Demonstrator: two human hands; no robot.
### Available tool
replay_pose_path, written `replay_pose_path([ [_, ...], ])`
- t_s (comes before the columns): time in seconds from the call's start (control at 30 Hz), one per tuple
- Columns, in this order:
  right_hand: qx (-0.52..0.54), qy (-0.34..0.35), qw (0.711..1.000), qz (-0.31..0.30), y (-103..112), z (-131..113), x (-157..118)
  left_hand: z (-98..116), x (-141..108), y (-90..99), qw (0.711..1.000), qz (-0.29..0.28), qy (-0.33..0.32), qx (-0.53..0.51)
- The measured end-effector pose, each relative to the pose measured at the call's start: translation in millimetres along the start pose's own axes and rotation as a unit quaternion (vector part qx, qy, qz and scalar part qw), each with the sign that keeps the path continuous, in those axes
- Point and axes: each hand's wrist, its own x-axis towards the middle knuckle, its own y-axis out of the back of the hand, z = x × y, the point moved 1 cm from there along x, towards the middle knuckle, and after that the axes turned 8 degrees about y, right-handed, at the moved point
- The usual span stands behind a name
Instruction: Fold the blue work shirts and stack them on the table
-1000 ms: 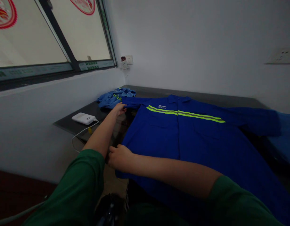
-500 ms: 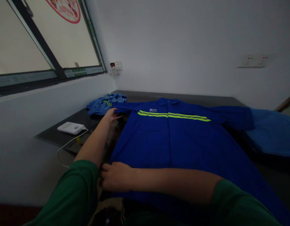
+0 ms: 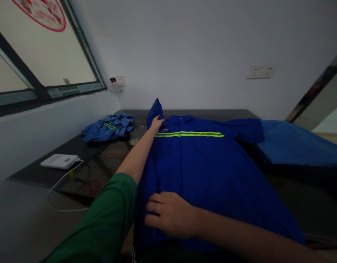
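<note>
A dark blue work shirt with yellow-green reflective stripes lies front up on the dark table, collar toward the wall. My left hand is closed on its left-side sleeve near the shoulder, and the sleeve's end stands up beside the collar. Lower down, my right hand, with a ring on one finger, rests on the front of the shirt near its left edge. Its fingers are curled against the cloth, and their tips are partly hidden. The opposite sleeve lies stretched out to the right.
A crumpled lighter blue garment with yellow stripes lies at the back left. Nearer, a white device has a white cable hanging off the table edge. Folded blue cloth lies at right. Walls and a window border the table.
My left hand has moved right, bringing the sleeve inward and up from its outstretched position. The right hand has shifted right with the shirt's left edge. The view has turned slightly right.
</note>
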Motion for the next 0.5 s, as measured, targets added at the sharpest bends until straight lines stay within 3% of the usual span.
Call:
replay_pose_path([
  [0.13, 0.025, -0.048, 0.998, -0.011, -3.1, -15.5, -28.8, -20.0, -6.4, -44.4, 0.999, -0.015, 0.034, 0.022],
  [0.27, 0.027, -0.065, 0.997, 0.02, -15.6, -31.2, -42.2, -30.3, -12.6, -66.1, 0.998, -0.017, 0.049, 0.03],
  [0.5, 0.022, -0.048, 0.993, 0.109, -24.5, -46.8, -48.3, -15.6, -15.5, -103.7, 0.999, -0.026, 0.02, 0.029],
])
